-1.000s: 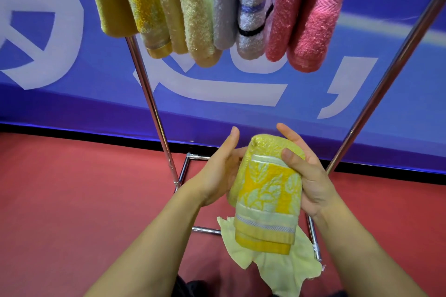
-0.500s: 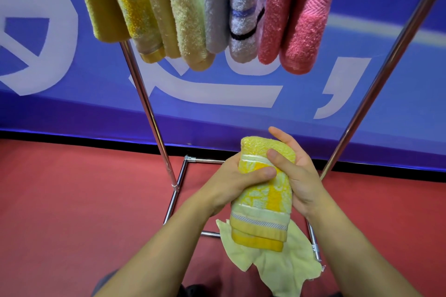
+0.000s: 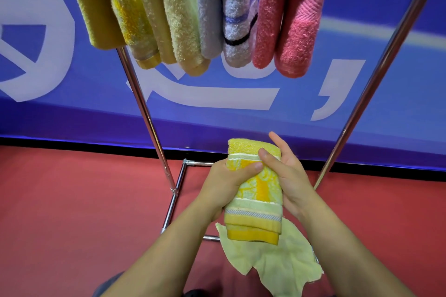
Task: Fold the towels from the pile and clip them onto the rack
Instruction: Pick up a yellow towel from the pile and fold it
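Since left hand (image 3: pixel 225 179) now wraps folded yellow towel (image 3: pixel 255 190) too — both hands grasping, right hand (image 3: pixel 287 173) alongside — fold done; rack (image 3: pixel 144 108) clipping next.

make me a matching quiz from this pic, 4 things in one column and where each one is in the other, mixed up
Things:
1. pink towel
2. yellow patterned towel
3. pale cloth
4. mustard towel

Places:
A. lying on the red floor
B. hanging at the left end of the row
C. held in both hands
D. hanging at the right end of the row

Pairs: 1-D, 2-C, 3-A, 4-B
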A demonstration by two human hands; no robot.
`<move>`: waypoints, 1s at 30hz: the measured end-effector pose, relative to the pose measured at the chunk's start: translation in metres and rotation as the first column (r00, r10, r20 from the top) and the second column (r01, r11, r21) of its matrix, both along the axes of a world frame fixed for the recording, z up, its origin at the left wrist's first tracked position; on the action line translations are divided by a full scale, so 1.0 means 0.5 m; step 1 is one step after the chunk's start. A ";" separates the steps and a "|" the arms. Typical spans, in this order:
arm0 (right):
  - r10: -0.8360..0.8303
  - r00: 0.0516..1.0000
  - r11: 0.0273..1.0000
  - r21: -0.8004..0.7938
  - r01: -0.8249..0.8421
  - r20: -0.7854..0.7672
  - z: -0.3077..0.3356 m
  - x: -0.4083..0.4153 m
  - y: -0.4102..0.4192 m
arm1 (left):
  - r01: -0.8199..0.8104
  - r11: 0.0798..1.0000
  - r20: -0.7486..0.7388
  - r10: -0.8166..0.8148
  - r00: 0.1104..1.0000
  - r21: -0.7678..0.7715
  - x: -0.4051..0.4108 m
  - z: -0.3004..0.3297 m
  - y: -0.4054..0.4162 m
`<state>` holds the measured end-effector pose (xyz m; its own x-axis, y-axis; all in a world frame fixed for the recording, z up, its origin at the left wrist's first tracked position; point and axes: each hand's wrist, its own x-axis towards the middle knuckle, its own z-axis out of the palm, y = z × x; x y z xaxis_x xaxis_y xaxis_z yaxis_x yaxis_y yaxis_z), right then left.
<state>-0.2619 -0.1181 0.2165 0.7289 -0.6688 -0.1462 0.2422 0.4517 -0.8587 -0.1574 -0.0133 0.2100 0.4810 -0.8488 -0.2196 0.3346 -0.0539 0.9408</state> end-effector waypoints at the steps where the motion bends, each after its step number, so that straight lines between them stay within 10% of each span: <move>1: -0.012 1.000 1.000 -0.028 0.011 -0.029 -0.003 0.002 0.001 | -0.008 1.000 -0.009 0.008 1.000 0.007 0.001 -0.002 0.000; 9: -0.151 0.943 0.964 -0.254 0.075 -0.296 -0.028 0.018 -0.014 | -0.052 0.995 0.138 0.041 0.990 0.080 0.009 -0.019 0.000; 14: -0.164 0.854 0.796 -0.578 -0.181 -0.494 -0.029 0.004 -0.033 | 0.047 0.995 0.237 -0.065 0.969 0.083 0.027 -0.011 0.011; 18: -0.005 0.889 0.779 -0.560 -0.283 -0.457 -0.013 -0.007 -0.039 | 0.155 0.982 0.241 -0.178 0.954 0.110 0.024 -0.008 0.013; 30: -0.245 0.914 0.827 -0.562 0.024 -0.322 -0.013 -0.004 -0.050 | 0.353 0.930 0.108 -0.363 0.925 0.098 0.007 -0.004 0.014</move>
<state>-0.2638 -0.1432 0.2101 0.5916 -0.8057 0.0296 -0.1148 -0.1205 -0.9861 -0.1537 -0.0061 0.2079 0.1751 -0.9526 -0.2487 0.1621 -0.2213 0.9616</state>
